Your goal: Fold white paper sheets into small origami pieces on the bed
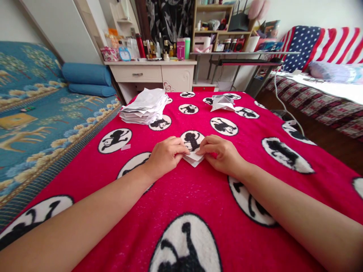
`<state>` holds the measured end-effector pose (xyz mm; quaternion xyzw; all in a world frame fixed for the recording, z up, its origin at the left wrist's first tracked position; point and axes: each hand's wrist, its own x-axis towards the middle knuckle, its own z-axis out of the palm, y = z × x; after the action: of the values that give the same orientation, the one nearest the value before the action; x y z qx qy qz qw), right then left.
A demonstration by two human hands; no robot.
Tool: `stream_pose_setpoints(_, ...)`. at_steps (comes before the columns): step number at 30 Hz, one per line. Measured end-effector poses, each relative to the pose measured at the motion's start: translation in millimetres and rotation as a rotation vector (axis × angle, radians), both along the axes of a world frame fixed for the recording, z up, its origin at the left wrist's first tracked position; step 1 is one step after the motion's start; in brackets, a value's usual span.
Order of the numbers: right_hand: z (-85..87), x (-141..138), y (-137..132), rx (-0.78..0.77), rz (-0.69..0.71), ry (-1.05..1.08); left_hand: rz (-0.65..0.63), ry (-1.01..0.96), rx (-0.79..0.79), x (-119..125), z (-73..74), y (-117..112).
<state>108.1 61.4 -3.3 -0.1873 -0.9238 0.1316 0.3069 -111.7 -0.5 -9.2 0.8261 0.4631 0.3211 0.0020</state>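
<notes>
A small folded piece of white paper [193, 158] lies on the red blanket [181, 189] in front of me. My left hand [166, 155] presses on its left side with curled fingers. Curled over its right side, my right hand [219, 153] pinches the paper's edge. Both hands hide most of the paper; only its lower tip shows between them. Further back on the left sits a stack of white paper sheets [145, 107]. A finished folded paper shape [222, 102] rests at the back right.
A blue patterned sofa [34, 121] with bolsters runs along the left. A white dresser [153, 73] crowded with bottles and a shelf unit [224, 26] stand behind. A flag-covered bed [320, 71] is at the right, and a white cable [283, 105] trails off it.
</notes>
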Motion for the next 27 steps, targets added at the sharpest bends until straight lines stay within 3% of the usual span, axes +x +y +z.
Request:
stream_pose_setpoints(7, 6.4, 2, -4, 0.102, 0.090, -0.076, -0.099, 0.092, 0.010, -7, 2.9, 3)
stream_pose_setpoints(16, 6.5, 2, -8, 0.059, 0.099, -0.141, -0.189, 0.119, 0.011, -14, 3.0, 8)
stream_pose_setpoints(22, 3.3, 2, -6, 0.007, 0.027, -0.026, -0.092, 0.102, 0.009, -16, 1.1, 9)
stream_pose_setpoints(27, -5.9, 0, 1, -0.110, -0.053, -0.006, 0.030, 0.024, -0.084, -19, -0.9, 12)
